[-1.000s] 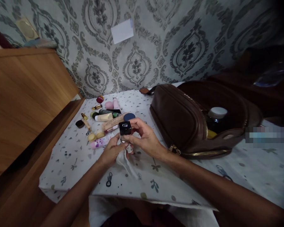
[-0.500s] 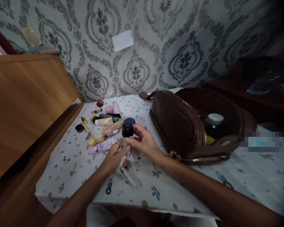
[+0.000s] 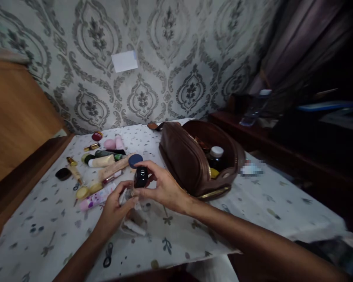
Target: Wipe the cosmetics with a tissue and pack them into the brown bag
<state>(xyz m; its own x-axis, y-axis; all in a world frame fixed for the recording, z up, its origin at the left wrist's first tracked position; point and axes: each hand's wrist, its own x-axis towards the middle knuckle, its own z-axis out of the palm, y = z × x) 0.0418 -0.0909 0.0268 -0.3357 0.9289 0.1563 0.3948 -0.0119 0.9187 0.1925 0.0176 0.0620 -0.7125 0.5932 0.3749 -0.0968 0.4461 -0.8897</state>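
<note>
My right hand (image 3: 163, 187) is closed around a small cosmetic bottle with a shiny black cap (image 3: 141, 178), thumb low and index finger over the top. Close against it, my left hand (image 3: 116, 205) is closed on a crumpled white wipe (image 3: 134, 227), whose end hangs below the fingers. The bottle's lower part is mostly hidden between the hands, so I cannot tell whether the left fingers also touch it. Just beyond the hands lie a round blue lid (image 3: 135, 160), a lip gloss tube (image 3: 112, 178) and a pink-and-white tube (image 3: 96, 198).
An unzipped brown leather bag (image 3: 182, 160) stands to the right, with a white-capped dark bottle (image 3: 217, 154) inside. Several cosmetics, among them a cream tube (image 3: 101, 161) and a black round lid (image 3: 63, 174), lie on the left. A wooden cabinet (image 3: 18, 117) borders the table's left side.
The view has swung to the right, so the table and bag sit further left. The black cap has tipped toward me, and my right hand's index finger now reaches over it.
</note>
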